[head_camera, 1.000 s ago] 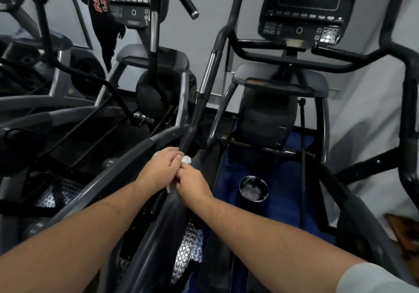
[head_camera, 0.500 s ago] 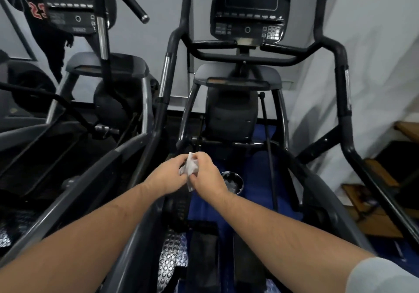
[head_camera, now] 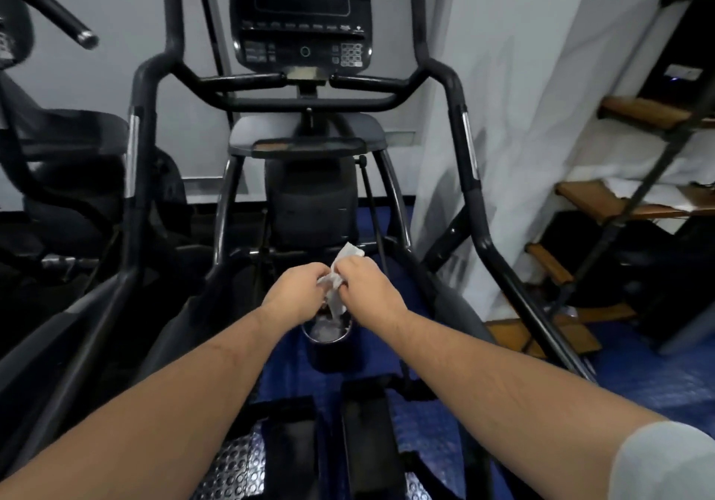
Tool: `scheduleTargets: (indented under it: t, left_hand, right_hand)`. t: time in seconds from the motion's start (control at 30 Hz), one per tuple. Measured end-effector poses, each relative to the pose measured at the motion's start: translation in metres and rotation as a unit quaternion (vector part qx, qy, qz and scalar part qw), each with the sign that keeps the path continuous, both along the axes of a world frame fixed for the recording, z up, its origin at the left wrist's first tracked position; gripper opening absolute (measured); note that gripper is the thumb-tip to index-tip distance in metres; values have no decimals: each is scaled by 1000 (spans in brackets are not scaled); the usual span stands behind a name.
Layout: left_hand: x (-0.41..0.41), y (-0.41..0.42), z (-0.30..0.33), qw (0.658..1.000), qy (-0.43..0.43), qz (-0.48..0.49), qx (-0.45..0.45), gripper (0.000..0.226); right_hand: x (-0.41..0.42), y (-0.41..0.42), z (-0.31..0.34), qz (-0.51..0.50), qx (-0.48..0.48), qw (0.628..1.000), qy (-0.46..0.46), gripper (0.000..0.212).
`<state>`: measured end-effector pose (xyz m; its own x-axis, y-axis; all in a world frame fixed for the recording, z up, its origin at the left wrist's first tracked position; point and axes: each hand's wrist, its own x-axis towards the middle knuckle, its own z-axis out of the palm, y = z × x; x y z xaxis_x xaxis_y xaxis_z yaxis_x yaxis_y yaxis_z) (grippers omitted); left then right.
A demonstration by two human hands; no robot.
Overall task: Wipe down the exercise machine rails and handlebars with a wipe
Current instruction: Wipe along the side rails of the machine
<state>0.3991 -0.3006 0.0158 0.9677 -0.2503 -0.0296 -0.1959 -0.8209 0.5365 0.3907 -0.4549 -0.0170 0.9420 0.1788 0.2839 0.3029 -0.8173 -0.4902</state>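
A black exercise machine stands in front of me, with a console (head_camera: 301, 15) at the top and a curved handlebar (head_camera: 309, 102) below it. Tall moving arms rise on the left (head_camera: 133, 143) and on the right (head_camera: 468, 143). A grey side rail (head_camera: 460, 306) runs down the right side. My left hand (head_camera: 296, 290) and my right hand (head_camera: 365, 286) meet above the machine's middle. Both pinch a crumpled white wipe (head_camera: 336, 279) between them, held in the air and touching no part of the machine.
A round metal cup (head_camera: 327, 331) sits just under my hands on the blue floor (head_camera: 638, 379). Two black foot pedals (head_camera: 363, 422) lie below. A second machine (head_camera: 58, 174) stands close on the left. A white wall and wooden stair treads (head_camera: 619, 205) are on the right.
My view has swung right, from the left side rail to the machine's middle. Both hands have come off the rail with the wipe and now hold it together in the air, more unfolded.
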Motion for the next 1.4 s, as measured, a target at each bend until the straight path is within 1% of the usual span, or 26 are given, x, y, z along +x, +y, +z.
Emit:
scheduleTargets:
  t: [0.1, 0.17, 0.3, 0.37, 0.43, 0.5, 0.6, 0.63, 0.73, 0.8, 0.87, 0.9, 0.97, 1.0, 1.03, 1.07, 1.1, 1.17, 1.27, 1.33, 1.4]
  left_hand:
    - [8, -53, 6, 1000, 3, -18, -13, 17]
    - [11, -86, 7, 999, 11, -42, -9, 26]
    - [12, -142, 1, 995, 41, -92, 16, 46]
    - [12, -165, -4, 989, 44, -127, 56, 57]
    - [10, -185, -6, 983, 49, -153, 86, 62]
    - [7, -202, -6, 980, 58, -171, 90, 61]
    - [3, -223, -6, 975, 62, -191, 96, 56]
    - [2, -228, -6, 974, 63, -193, 101, 57]
    - [5, -240, -3, 974, 69, -191, 106, 57]
    - [8, -245, -2, 974, 64, -190, 109, 52]
    - [9, -248, -2, 974, 60, -189, 113, 48]
    - [9, -248, -2, 973, 58, -189, 117, 49]
    - [7, -247, -2, 972, 59, -187, 130, 54]
    - [7, -246, -3, 972, 62, -184, 132, 56]
    - [8, -245, -5, 973, 68, -177, 130, 56]
    - [9, -244, -6, 975, 73, -171, 126, 54]
    - [10, -244, -7, 975, 77, -164, 125, 51]
    - [10, -244, -6, 975, 74, -155, 140, 49]
    - [6, -245, -3, 971, 57, -145, 180, 51]
    - [4, -249, -3, 977, 57, -138, 152, 47]
    - [1, -255, -1, 987, 46, -130, 87, 40]
  right_hand:
    - [14, -52, -2, -33, -38, 998, -33, 17]
    - [25, -89, 0, -77, -68, 993, -52, 19]
    - [41, -168, 6, -161, -105, 976, -99, 15]
    - [45, -202, 10, -192, -144, 965, -105, 17]
    - [47, -229, 12, -201, -164, 961, -97, 21]
    - [50, -251, 14, -238, -134, 959, -77, 25]
    - [57, -264, 19, -271, -67, 959, -47, 27]
    - [61, -263, 22, -267, -38, 962, -50, 25]
    - [71, -255, 38, -263, -8, 962, -75, 32]
    - [79, -252, 42, -249, -18, 966, -61, 33]
    - [81, -250, 40, -237, -16, 971, -14, 42]
    - [79, -250, 36, -242, -33, 970, 9, 49]
    - [73, -251, 27, -261, -70, 962, 25, 72]
    - [67, -251, 23, -257, -93, 962, 24, 75]
    - [63, -253, 18, -249, -154, 955, 40, 70]
    - [57, -253, 14, -243, -193, 949, 47, 59]
    - [51, -252, 10, -218, -219, 950, 43, 54]
    - [41, -249, 1, -207, -211, 955, 41, 56]
    - [30, -244, -3, -218, -188, 955, 69, 45]
    - [19, -240, -3, -242, -176, 949, 98, 38]
    - [5, -233, -2, -255, -160, 948, 106, 28]
